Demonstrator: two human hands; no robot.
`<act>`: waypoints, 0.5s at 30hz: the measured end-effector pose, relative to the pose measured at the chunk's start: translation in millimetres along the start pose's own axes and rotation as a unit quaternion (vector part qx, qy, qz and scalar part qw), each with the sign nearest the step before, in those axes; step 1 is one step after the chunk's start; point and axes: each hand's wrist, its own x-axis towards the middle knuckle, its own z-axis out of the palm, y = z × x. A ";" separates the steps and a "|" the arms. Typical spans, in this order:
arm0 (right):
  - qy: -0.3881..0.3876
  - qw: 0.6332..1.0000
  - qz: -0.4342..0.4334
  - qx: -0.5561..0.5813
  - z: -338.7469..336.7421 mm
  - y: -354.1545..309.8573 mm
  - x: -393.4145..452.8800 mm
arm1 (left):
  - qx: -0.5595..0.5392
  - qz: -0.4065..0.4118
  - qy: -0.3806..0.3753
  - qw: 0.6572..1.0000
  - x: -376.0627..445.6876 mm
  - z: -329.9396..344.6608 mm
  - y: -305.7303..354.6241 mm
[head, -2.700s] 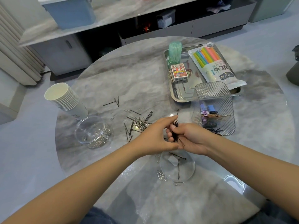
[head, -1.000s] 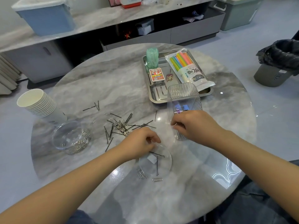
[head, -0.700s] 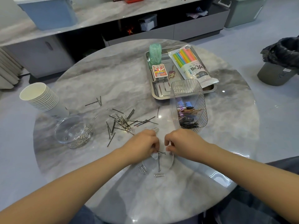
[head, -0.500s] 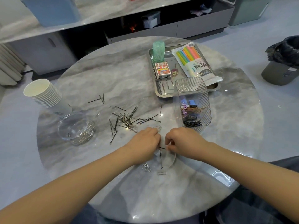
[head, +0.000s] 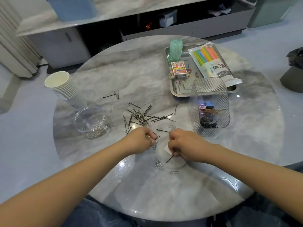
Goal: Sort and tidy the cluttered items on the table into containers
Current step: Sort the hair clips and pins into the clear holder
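Near tabletop edge: a small round clear lid or dish [head: 176,163] lies flat between both hands, glassy, with a white label showing through it.
Right hand [head: 186,146]: grip clenched, fingertips pinching one thin black bobby pin [head: 170,158] that slants over the dish.
Left hand [head: 141,140]: grip curled round a small bunch of wire pins and clips at the dish's left rim; exactly which pieces it holds I cannot tell.
Loose paper clips [head: 158,164]: silver bent wire, a cluster touching the dish's near-left side, one more lying apart just in front.
Scattered pile [head: 141,116]: black bobby pins and silver clips tangled together beyond the hands, a few strays farther out.
Ribbed clear bin [head: 210,108]: rectangular, ridged plastic walls, to the right of the pile; black pins lie in its near end, purple and blue clips behind them.
Round clear bowl [head: 91,122]: left of the pile, silver clips heaped in its bottom.
Paper cups [head: 65,86]: a white nested stack leaning just behind the bowl.
Steel tray [head: 180,89]: shiny, rectangular, far right; it carries a card box, a green roll and a packet of coloured sticks.
Tabletop [head: 147,63]: round, grey-veined marble with a glossy finish.
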 end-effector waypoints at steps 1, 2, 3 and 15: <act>0.009 1.000 0.001 -0.002 2.6 -0.7 0.2 | -0.048 -0.010 -0.003 0.999 -2.0 -0.5 -1.0; 0.014 0.999 0.024 0.024 3.5 -2.1 2.1 | -0.086 -0.014 0.000 0.996 -3.9 -2.0 -2.2; 0.033 0.994 0.073 0.074 0.4 -3.7 2.9 | -0.121 -0.014 0.002 0.992 -5.6 -2.9 -1.5; 0.050 0.619 0.285 0.730 -25.1 -15.7 23.8 | -0.308 0.039 0.058 0.949 -5.4 10.9 18.8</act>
